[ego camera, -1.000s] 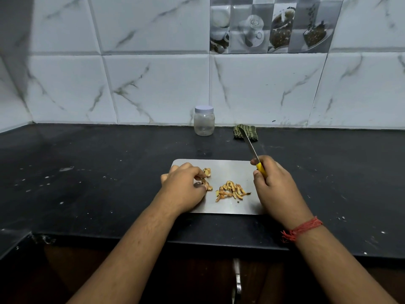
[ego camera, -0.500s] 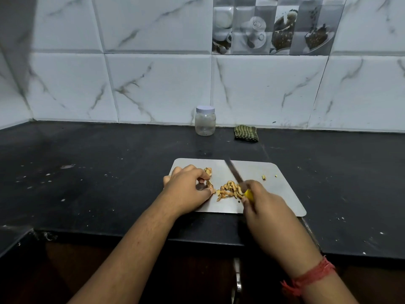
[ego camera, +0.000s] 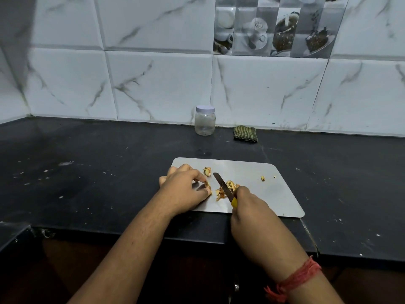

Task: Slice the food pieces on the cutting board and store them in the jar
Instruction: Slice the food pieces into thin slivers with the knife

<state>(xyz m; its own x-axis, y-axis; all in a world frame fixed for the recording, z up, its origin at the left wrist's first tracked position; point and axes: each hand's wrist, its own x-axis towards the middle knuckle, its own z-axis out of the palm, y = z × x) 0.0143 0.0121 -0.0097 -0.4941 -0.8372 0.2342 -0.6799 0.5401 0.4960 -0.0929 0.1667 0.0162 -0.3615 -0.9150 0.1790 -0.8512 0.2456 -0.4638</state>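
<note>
A steel cutting board [ego camera: 274,194] lies on the black counter [ego camera: 98,172] near its front edge. My left hand [ego camera: 184,189] pinches a small tan food piece [ego camera: 208,186] on the board's left part. My right hand [ego camera: 249,207] grips a yellow-handled knife [ego camera: 223,186], its blade lying low over a pile of sliced pieces [ego camera: 230,185] just right of the held piece. Another uncut piece [ego camera: 207,171] sits behind my left fingers. Two small bits [ego camera: 263,177] lie at the board's right. The clear jar [ego camera: 205,120], white lid on, stands by the wall.
A folded green striped cloth [ego camera: 245,133] lies right of the jar at the back of the counter. White crumbs speckle the dark surface. The tiled wall closes the back and left; the counter's front edge runs just under my forearms.
My right hand swung the knife down from an upright, raised position at the board's right to low over the sliced pile. My left hand stayed on the food piece.
</note>
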